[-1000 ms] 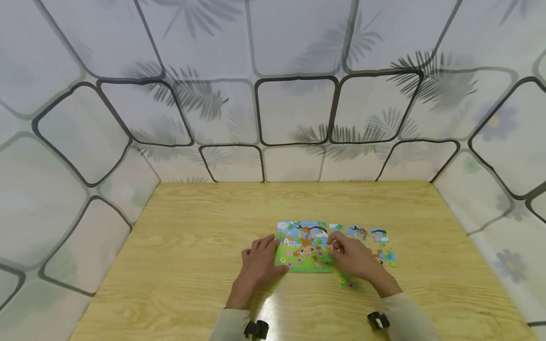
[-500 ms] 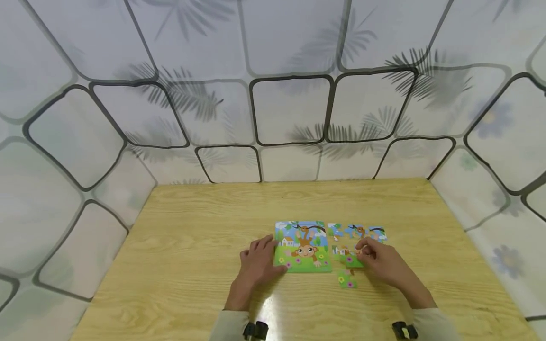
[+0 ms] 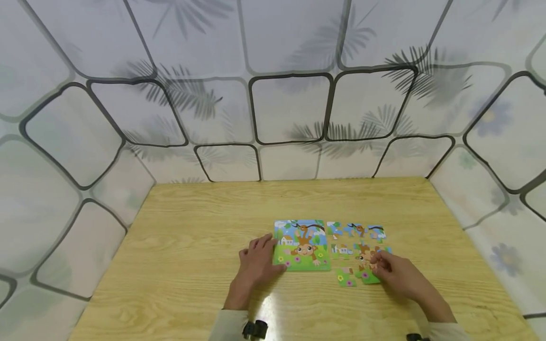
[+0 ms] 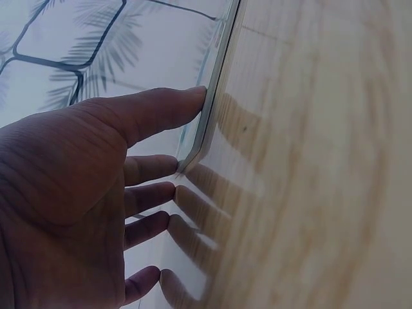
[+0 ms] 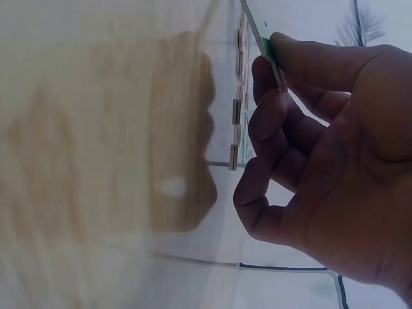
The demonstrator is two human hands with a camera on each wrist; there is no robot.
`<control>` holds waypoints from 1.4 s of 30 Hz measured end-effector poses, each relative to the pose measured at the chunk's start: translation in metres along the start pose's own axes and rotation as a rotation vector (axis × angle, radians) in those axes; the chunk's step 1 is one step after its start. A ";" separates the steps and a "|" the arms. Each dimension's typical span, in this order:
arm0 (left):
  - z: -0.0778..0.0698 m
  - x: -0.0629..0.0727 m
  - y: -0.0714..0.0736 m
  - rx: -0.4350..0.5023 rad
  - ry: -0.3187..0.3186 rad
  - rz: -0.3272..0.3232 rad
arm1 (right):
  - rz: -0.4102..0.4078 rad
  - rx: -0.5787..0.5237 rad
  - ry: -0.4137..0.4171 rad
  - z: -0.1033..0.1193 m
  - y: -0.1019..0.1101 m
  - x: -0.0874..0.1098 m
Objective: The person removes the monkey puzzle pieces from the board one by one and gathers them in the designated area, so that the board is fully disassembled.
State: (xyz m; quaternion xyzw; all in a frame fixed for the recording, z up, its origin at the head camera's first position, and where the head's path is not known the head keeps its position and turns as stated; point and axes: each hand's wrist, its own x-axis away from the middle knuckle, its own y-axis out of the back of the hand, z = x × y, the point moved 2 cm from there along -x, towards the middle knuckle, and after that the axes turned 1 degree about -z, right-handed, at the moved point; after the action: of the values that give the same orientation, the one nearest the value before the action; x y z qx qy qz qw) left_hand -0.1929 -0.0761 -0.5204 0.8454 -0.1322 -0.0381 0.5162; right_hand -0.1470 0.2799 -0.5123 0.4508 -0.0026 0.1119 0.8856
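Note:
My right hand point(image 3: 400, 275) pinches a green jigsaw puzzle piece point(image 3: 368, 275) with a purple flower, thumb against fingers. Seen from the right wrist, this piece point(image 5: 260, 33) is tilted above the table. A picture board point(image 3: 298, 255) showing a monkey and a house lies flat at mid-table. At its left side my left hand point(image 3: 256, 263) rests, with thumb and index fingertip touching the board's edge point(image 4: 207, 122) in the left wrist view. Loose puzzle pieces point(image 3: 341, 250) lie in rough rows right of the board; my right fingers partly hide those by the monkey's face point(image 3: 362, 257).
A flower-cornered piece point(image 3: 346, 278) lies at the front of the rows, and sky pieces point(image 3: 356, 229) lie at the back. Patterned fabric walls point(image 3: 294, 109) stand behind and beside the wooden table point(image 3: 192, 227). Each wrist carries a black strap device point(image 3: 255, 329).
My right hand has moved rightward and toward me, carrying the green puzzle piece from over the board's right edge to the front right of the loose pieces. The left hand stays by the board.

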 end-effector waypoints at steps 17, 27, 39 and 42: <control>0.003 -0.002 0.002 -0.010 0.001 -0.004 | -0.019 0.077 0.054 0.014 -0.001 -0.007; 0.002 0.001 -0.002 0.007 0.010 0.005 | 0.029 0.020 0.109 0.044 -0.012 -0.030; -0.005 -0.002 0.003 -0.023 0.019 0.004 | 0.078 0.087 0.295 0.074 -0.042 -0.056; -0.006 -0.003 0.004 -0.033 0.012 -0.002 | 0.083 0.126 0.304 0.081 -0.047 -0.061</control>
State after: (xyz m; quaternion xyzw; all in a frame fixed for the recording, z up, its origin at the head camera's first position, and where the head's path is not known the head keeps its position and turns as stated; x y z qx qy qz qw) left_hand -0.1950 -0.0721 -0.5140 0.8371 -0.1277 -0.0357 0.5308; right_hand -0.1892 0.1764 -0.5076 0.4828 0.1199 0.2152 0.8404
